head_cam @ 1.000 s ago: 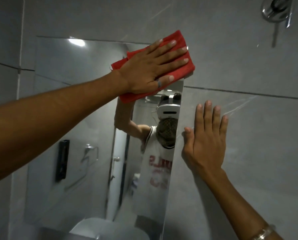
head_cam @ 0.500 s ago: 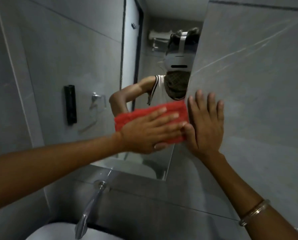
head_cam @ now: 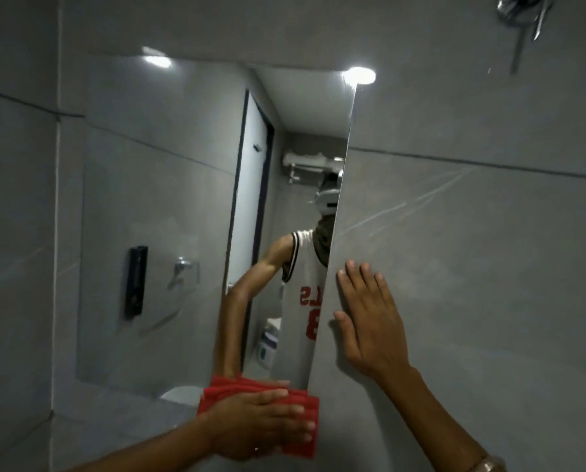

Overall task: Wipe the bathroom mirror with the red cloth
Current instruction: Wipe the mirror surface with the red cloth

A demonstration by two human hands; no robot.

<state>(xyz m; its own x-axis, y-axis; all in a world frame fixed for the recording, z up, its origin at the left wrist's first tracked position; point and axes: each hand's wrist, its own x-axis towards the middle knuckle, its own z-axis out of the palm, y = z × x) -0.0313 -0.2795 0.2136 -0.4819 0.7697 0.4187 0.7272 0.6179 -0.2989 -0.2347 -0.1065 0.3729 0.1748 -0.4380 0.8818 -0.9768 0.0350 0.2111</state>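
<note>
The bathroom mirror hangs on the grey tiled wall and reflects a person, a door and wall fittings. My left hand lies flat on the folded red cloth, pressing it against the mirror's bottom right corner, partly over the wall below. Fingers cover most of the cloth. My right hand rests flat on the wall tile just right of the mirror's right edge, fingers spread, holding nothing.
A chrome shower fitting sticks out of the wall at the top right. Grey tiles surround the mirror. A white basin shows only as a reflection near the mirror's lower edge.
My left hand slid the red cloth down the mirror's right side, from the top corner through the middle to the bottom corner. My right hand stayed flat on the wall.
</note>
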